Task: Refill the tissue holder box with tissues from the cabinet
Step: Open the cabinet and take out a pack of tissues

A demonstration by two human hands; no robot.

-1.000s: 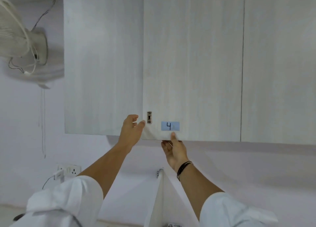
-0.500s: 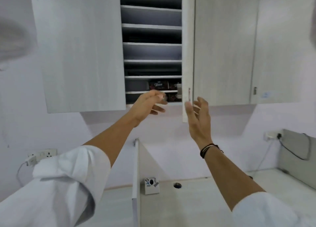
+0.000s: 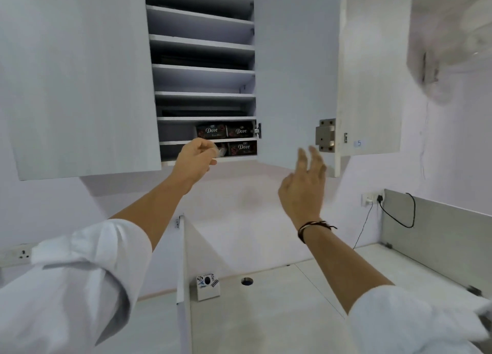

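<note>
The wall cabinet (image 3: 80, 74) stands open, its door (image 3: 295, 74) swung out to the right. Dark Dove tissue packs (image 3: 211, 131) lie on the two lowest shelves, at the right side. My left hand (image 3: 195, 155) reaches into the bottom shelf, fingers pinched on the shiny wrapper end of a tissue pack (image 3: 221, 151) beside another pack (image 3: 242, 148). My right hand (image 3: 304, 191) hovers with its fingers spread below the open door, touching nothing. A small white box (image 3: 208, 287) with a dark hole on top sits on the desk (image 3: 266, 313) below.
Upper shelves hold flat dark items or nothing visible. A vertical white divider panel (image 3: 183, 273) rises from the desk under my left arm. A cable hole (image 3: 247, 281) is beside the box. A grey panel (image 3: 439, 233), a wall socket with a black cable (image 3: 372, 198) and a wall fan (image 3: 452, 34) are on the right.
The closed door marked 4 has been swung open to the right. My left hand moved into the bottom shelf onto a pack; my right hand let go of the door and dropped.
</note>
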